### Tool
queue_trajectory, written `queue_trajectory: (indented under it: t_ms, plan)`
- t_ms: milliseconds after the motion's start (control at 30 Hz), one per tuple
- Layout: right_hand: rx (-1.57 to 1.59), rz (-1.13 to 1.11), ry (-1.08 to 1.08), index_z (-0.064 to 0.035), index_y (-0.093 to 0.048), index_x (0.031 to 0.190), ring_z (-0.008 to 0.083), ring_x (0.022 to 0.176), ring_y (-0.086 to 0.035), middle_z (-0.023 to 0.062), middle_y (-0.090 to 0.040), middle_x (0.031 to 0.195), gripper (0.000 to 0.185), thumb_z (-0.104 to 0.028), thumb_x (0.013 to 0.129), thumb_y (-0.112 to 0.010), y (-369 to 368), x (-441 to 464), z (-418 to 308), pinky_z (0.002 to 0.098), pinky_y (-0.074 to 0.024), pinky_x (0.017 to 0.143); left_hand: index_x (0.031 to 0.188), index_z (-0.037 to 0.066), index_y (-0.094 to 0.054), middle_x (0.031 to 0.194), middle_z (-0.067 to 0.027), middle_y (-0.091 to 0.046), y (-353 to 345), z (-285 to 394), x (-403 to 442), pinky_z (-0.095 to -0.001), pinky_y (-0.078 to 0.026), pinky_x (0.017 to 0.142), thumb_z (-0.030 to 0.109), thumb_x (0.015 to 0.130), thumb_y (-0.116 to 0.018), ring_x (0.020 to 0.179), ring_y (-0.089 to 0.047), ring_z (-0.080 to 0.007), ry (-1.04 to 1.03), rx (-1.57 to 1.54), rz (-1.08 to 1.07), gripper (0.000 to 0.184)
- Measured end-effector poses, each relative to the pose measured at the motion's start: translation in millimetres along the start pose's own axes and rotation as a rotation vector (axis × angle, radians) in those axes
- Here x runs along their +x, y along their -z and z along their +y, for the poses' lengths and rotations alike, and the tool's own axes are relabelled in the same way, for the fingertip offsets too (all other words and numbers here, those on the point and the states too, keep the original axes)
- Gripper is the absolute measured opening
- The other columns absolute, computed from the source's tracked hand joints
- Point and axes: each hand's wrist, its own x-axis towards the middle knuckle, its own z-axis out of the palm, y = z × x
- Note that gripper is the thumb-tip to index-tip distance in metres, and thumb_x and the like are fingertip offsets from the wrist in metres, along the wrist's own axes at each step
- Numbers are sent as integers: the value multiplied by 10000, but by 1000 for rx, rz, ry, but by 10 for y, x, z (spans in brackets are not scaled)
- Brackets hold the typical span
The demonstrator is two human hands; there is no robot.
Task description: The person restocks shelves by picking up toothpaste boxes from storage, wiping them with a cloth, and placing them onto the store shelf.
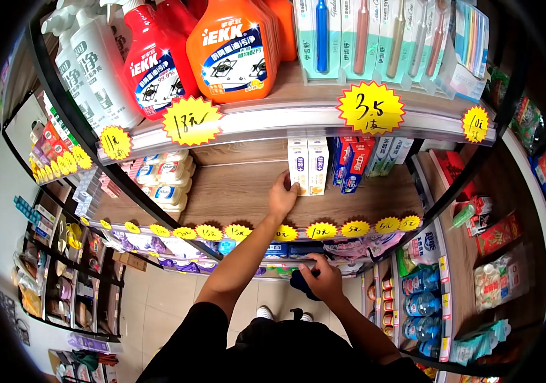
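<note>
Two upright white toothpaste boxes (pixel 308 167) with purple and orange print stand side by side on the middle shelf (pixel 238 191). My left hand (pixel 282 196) is at the lower left corner of the left box, thumb at its front and fingers along its side. Lower down, in front of the shelf edge, my right hand (pixel 324 279) is half curled around a dark cloth-like thing (pixel 304 285), which is partly hidden. Red and blue toothpaste boxes (pixel 352 164) stand just right of the white ones, with green and white boxes (pixel 388 155) beyond.
An upper shelf edge (pixel 273 124) with yellow price tags overhangs the middle shelf. It carries orange spray bottles (pixel 231 54), red ones (pixel 156 64) and toothbrush packs (pixel 375 41). White bottles (pixel 169 179) are stacked at the left. Dark posts (pixel 148 204) frame the bay.
</note>
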Motion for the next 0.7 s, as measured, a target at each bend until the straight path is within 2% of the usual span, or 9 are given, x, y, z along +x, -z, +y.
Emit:
queue_trajectory:
  t_ms: [67, 233, 367, 467, 533, 567, 633, 667, 700]
  plan:
    - [18, -11, -13, -64, -686, 1100, 261, 603, -671, 105, -656, 676, 395, -374, 867, -761, 11, 3, -2, 370, -527, 575, 1329, -16, -573, 1159, -202, -714, 7, 11, -5, -373, -538, 947, 79, 840, -735, 1072, -700, -282, 23, -2, -19, 523]
    - [29, -28, -45, -74, -689, 1097, 261, 621, -685, 113, -677, 696, 382, -384, 880, -744, 73, 16, -13, 373, -534, 585, 1455, -36, -410, 1341, -241, -596, 69, 134, -65, -380, -461, 1064, 106, 834, -767, 1230, -604, -303, 29, -215, -123, 730]
    - [13, -38, -109, -89, -686, 1112, 275, 637, -698, 114, -689, 700, 375, -390, 892, -725, 90, -37, 70, 386, -541, 601, 1495, 3, -361, 1373, -252, -563, 213, -91, -74, -399, -437, 1094, 103, 846, -759, 1248, -583, -324, 144, -142, -135, 767]
    - [-11, -52, -159, -89, -683, 1108, 282, 638, -701, 114, -686, 687, 365, -390, 902, -710, 81, -108, 244, 396, -541, 606, 1454, 19, -442, 1353, -241, -582, 494, 214, -237, -400, -456, 1066, 136, 862, -750, 1228, -593, -329, 102, -10, -109, 678]
    - [-22, -65, -179, -88, -682, 1104, 284, 638, -701, 115, -684, 680, 361, -390, 908, -701, 100, -147, 301, 401, -539, 606, 1366, 28, -555, 1263, -215, -647, 766, 406, -340, -388, -491, 1008, 178, 882, -736, 1183, -628, -318, 54, 238, -272, 538]
    - [-3, -60, -196, -86, -683, 1095, 285, 638, -701, 119, -683, 678, 355, -389, 912, -696, 126, -152, 299, 401, -536, 602, 1366, 28, -555, 1263, -215, -647, 892, 559, -421, -388, -491, 1008, 178, 882, -736, 1183, -628, -318, 61, 242, -268, 538]
    - [21, -62, -216, -83, -684, 1087, 285, 639, -701, 123, -682, 677, 348, -387, 916, -691, 130, -155, 314, 400, -533, 598, 1246, 13, -643, 1149, -190, -701, 1100, 791, -611, -380, -516, 952, 206, 897, -725, 1110, -667, -308, 130, 322, -491, 407]
    - [17, -63, -223, -82, -686, 1083, 287, 638, -701, 124, -681, 675, 345, -385, 919, -686, 121, -144, 333, 399, -531, 594, 1202, 36, -672, 1094, -170, -720, 1147, 758, -677, -403, -531, 927, 190, 888, -736, 1043, -684, -329, 26, 364, -490, 356]
    - [14, -65, -231, -80, -688, 1080, 289, 637, -701, 126, -681, 674, 341, -383, 923, -682, 96, -146, 351, 397, -528, 590, 1202, 36, -672, 1094, -170, -720, 1180, 720, -748, -403, -531, 927, 190, 888, -736, 1043, -684, -329, 33, 367, -487, 356]
